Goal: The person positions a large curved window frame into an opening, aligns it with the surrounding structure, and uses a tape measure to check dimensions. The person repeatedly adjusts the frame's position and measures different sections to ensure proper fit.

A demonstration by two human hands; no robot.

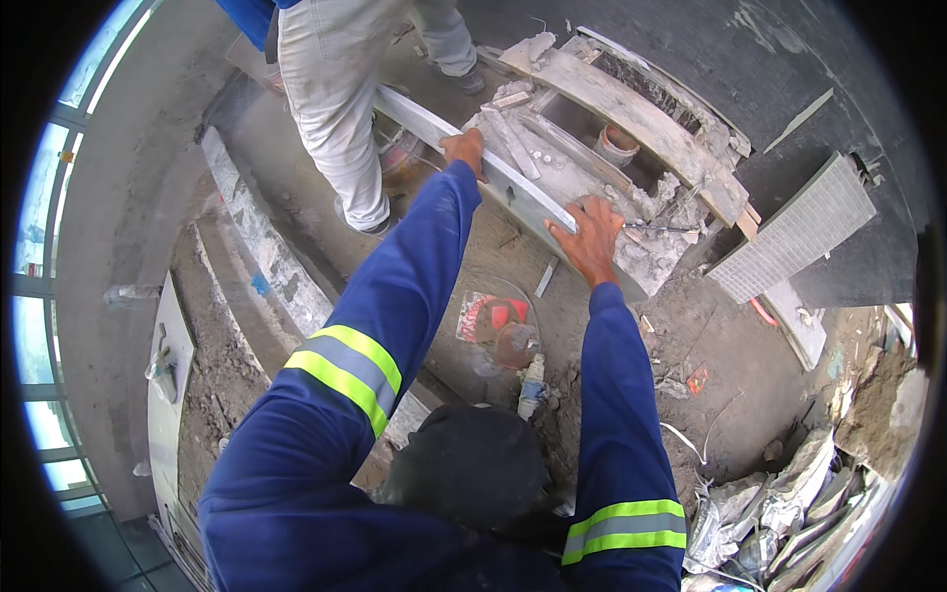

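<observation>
A long, pale grey metal bar (533, 197) runs slantwise across a broken masonry ledge, from beside a standing person's leg toward the near right. My left hand (464, 153) is closed around its upper edge near the far end. Farther along, my right hand (594, 237) grips the same edge, thumb on the near side and fingers over the top. Beside the right hand's fingers is a thin dark rod (656, 228); whether the hand touches it cannot be made out. Behind the bar, the ledge holds an open slot with a round pipe end (617, 145) in it.
A person in pale trousers (330, 109) stands at the far left. A dusty plank (631, 104) lies on the ledge, and a tiled slab (794, 227) leans at the right. Below the bar are a red packet (478, 318) and a plastic bottle (532, 385). Rubble and sacks (799, 483) fill the lower right.
</observation>
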